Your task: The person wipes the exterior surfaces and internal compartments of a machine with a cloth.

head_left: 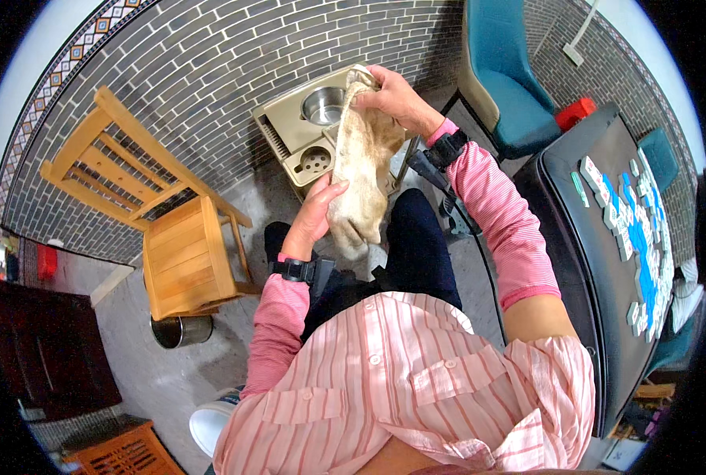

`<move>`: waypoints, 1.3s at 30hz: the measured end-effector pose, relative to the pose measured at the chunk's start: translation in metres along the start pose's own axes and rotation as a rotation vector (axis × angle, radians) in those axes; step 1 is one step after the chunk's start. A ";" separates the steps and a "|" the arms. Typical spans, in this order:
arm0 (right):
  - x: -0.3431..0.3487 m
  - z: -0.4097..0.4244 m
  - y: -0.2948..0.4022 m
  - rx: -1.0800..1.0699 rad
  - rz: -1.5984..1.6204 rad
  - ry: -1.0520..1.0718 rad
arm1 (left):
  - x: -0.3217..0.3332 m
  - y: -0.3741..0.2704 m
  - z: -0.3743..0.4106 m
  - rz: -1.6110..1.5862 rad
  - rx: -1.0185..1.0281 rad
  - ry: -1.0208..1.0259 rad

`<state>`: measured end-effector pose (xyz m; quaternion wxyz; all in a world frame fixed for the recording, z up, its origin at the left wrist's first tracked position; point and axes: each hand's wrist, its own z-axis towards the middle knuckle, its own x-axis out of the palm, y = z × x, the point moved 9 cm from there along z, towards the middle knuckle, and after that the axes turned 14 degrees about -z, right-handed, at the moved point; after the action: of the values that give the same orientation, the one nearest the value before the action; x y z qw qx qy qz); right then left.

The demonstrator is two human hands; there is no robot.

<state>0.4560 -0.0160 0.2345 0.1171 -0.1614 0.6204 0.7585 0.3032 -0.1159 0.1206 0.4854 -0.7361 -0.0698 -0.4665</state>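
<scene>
A damp-looking, stained beige cloth [362, 160] hangs bunched between my two hands, above my knees. At its top edge, near the far side, my right hand [391, 101] pinches it between thumb and fingers. Lower on its left edge, my left hand [316, 211] grips it with the thumb on top. Behind the cloth stands a beige side table [287, 113] with a round metal bowl [323, 105] set in its top and a holder with round holes [315, 160] at its near left corner. The cloth hides the table's right part.
A wooden chair [187, 252] stands at left, with a metal bin [182, 331] by it and a white bucket [207, 424] nearer me. At right are a black-edged table [572, 237] bearing mahjong tiles [626, 243] and a teal chair [507, 95]. A black cable [486, 267] runs beside my right leg.
</scene>
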 end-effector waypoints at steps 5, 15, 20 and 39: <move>0.025 0.031 -0.003 -0.057 -0.139 0.096 | -0.022 -0.023 -0.005 -0.158 0.060 0.013; 0.126 0.081 -0.117 0.271 -0.221 0.434 | -0.093 -0.089 -0.002 -0.646 0.271 -0.097; 0.155 0.107 -0.153 -0.009 -0.589 0.501 | -0.124 -0.128 0.017 -0.654 0.373 -0.143; 0.223 0.097 -0.061 0.046 -0.459 0.883 | -0.092 -0.281 -0.182 -0.802 0.987 -0.432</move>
<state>0.2643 0.0866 0.1103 0.0109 -0.5970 0.5756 0.5587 -0.0163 -0.0798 0.2505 0.5294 -0.4216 -0.6385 -0.3664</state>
